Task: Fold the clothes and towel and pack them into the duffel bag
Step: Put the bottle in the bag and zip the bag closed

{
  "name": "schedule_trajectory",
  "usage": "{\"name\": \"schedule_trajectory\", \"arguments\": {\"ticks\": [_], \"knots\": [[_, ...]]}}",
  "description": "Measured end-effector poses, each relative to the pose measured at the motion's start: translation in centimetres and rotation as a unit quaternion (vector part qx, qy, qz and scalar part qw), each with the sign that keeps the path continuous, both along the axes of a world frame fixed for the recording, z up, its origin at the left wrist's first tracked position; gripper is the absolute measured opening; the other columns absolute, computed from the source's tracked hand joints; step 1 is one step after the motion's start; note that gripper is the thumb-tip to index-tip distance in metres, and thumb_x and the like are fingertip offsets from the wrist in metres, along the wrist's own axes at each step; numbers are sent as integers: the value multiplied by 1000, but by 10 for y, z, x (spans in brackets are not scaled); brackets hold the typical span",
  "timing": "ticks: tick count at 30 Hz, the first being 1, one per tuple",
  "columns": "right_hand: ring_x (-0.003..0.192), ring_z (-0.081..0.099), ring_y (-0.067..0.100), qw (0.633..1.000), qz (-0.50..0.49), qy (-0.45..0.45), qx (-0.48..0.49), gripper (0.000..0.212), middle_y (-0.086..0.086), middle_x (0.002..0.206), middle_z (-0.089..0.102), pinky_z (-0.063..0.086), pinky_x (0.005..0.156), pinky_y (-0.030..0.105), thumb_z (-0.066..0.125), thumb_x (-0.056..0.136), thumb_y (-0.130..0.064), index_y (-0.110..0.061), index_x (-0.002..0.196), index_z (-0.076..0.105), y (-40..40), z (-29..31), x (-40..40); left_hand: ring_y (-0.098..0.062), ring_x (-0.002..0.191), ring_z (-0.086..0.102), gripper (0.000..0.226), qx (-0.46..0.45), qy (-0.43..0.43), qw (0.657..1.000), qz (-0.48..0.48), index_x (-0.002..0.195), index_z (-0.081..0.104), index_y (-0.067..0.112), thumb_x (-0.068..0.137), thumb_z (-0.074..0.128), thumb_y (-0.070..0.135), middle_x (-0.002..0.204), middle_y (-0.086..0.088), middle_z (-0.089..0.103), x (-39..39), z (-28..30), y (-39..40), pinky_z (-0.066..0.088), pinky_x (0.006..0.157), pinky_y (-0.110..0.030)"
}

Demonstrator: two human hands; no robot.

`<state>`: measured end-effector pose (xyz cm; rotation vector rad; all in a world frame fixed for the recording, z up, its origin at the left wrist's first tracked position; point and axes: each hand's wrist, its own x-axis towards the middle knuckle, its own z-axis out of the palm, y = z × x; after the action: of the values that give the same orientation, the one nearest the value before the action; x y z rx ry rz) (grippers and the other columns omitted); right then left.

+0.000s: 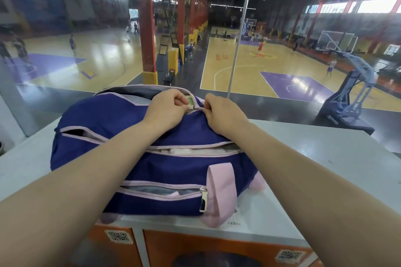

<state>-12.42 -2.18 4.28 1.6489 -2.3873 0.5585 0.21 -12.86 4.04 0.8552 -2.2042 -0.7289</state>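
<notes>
Both bare arms are stretched forward over a purple duffel bag (134, 119) with pink trim, which is laid on a white tabletop (325, 154). The left hand (167, 107) is curled at the top opening, and the fabric beside the zipper seems to be pinched by its fingers (181, 98). The zipper pull (198, 107) is pinched by the right hand (221, 112), just beside the left. A green item (189, 102) is seen inside, between the hands.
</notes>
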Motion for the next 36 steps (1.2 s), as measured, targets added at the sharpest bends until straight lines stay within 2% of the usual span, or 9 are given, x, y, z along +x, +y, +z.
{"name": "schedule_trajectory", "arguments": {"ticks": [7,13,19,24,27,29,31,34,36], "knots": [[79,52,25,1000,-10,-3,8,10,5,94,62,41,68,35,44,98,-23,-17,91,47,-2,5,0,-7,78,60,5,6,-27,1000,5,83,67,24,83,69,19,78,12,65,6,12,-7,43,74,-25],[85,56,27,999,-20,-6,30,8,6,96,62,49,75,39,44,97,-22,-17,93,48,-3,7,-3,-7,76,59,14,19,-25,999,4,74,65,28,82,70,18,77,12,66,10,12,-14,40,66,-21],[82,54,26,999,-29,-10,35,8,7,94,62,50,75,40,44,97,-21,-17,91,48,-3,6,-9,-9,80,59,16,29,-10,999,17,71,65,29,82,70,19,76,12,64,10,9,-20,44,75,-25],[81,54,29,991,-111,11,69,10,9,96,64,46,80,40,40,97,-25,-18,92,45,18,0,-38,-21,98,60,5,9,2,987,163,82,68,25,84,70,20,97,-2,69,86,21,-75,44,87,-32],[76,49,28,991,-109,39,62,11,9,92,65,38,76,37,38,98,-25,-19,92,44,22,-2,-41,-22,90,56,10,47,-26,975,216,88,66,14,82,73,17,97,-7,67,144,21,-105,37,77,-28],[74,48,28,991,-104,69,57,12,10,91,66,35,72,36,37,99,-23,-17,90,43,18,-4,-36,-22,87,55,4,43,-53,975,210,85,65,14,83,69,11,91,-5,65,146,11,-108,34,75,-27],[74,49,29,991,-108,65,44,13,11,92,66,36,70,36,36,99,-22,-16,90,44,16,-5,-33,-25,89,57,12,7,-41,977,209,83,65,15,84,59,5,87,-2,63,136,2,-107,35,76,-27],[83,57,29,994,-105,11,23,14,8,98,67,46,74,37,42,99,-25,-16,96,52,24,-8,-34,-28,92,58,25,-16,-21,980,197,81,66,18,83,48,1,88,-3,63,131,-7,-107,40,78,-30],[89,58,25,995,-92,-46,6,15,5,103,68,46,77,33,47,97,-23,-19,105,59,32,-9,-35,-27,90,57,31,-28,-35,983,178,79,66,20,83,43,0,93,-6,65,133,-10,-107,43,81,-33]]}}
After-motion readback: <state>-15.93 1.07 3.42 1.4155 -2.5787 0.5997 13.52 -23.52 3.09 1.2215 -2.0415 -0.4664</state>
